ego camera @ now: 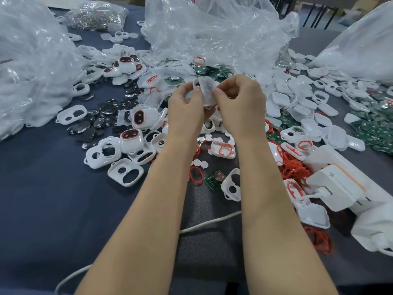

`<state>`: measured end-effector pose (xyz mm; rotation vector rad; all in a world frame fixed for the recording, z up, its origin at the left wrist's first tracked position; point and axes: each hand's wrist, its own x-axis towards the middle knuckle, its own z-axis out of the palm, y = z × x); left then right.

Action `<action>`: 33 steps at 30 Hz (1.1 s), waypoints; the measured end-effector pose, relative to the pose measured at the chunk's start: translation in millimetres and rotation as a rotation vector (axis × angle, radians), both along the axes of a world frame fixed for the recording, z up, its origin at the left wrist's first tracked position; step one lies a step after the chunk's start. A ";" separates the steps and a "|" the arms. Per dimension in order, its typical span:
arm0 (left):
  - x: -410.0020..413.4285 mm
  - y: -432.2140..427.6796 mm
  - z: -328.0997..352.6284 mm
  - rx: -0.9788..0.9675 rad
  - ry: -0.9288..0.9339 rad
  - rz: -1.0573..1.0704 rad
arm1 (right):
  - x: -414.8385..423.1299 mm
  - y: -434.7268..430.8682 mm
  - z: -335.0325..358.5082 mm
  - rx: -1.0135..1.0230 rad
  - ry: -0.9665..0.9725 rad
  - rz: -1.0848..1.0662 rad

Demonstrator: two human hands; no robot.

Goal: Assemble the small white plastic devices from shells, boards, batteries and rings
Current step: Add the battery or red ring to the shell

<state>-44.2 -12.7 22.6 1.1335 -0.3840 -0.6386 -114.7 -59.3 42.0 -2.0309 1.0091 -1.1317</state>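
On the dark cloth table (42, 199), crinkled clear bags (212, 33) stand far, with glossy white shells (297, 99), green boards (374, 126) and thin red rings (295, 169) heaped nearer. I judge a case is being closed: left hand (187, 103) and right hand (239, 101) both pinch one smooth rounded shell (205, 90) above the centre heap. Next, I reckon, an even squeeze.

white shell (205, 90) partly hidden by hands (187, 107), plastic bag (25, 60) cut off at left edge

Both forearms reach forward, left hand (187, 104) and right hand (240, 103) raised close together, fingertips apparently pinching one white shell (205, 90) between them
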 end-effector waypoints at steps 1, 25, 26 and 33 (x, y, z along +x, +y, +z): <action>-0.3 -0.6 0.1 -0.001 0.000 0.004 | 1.0 0.0 -0.5 -0.022 0.006 -0.018; -0.4 -1.1 -1.6 0.026 -0.069 0.007 | 5.9 -2.6 -9.0 0.147 -0.035 -0.043; -0.4 -1.4 -1.7 0.031 -0.076 0.007 | 6.3 -2.5 -9.3 0.148 -0.035 -0.042; 1.0 -1.0 -1.7 0.047 -0.128 0.009 | 5.3 -3.7 -8.8 0.272 -0.083 0.033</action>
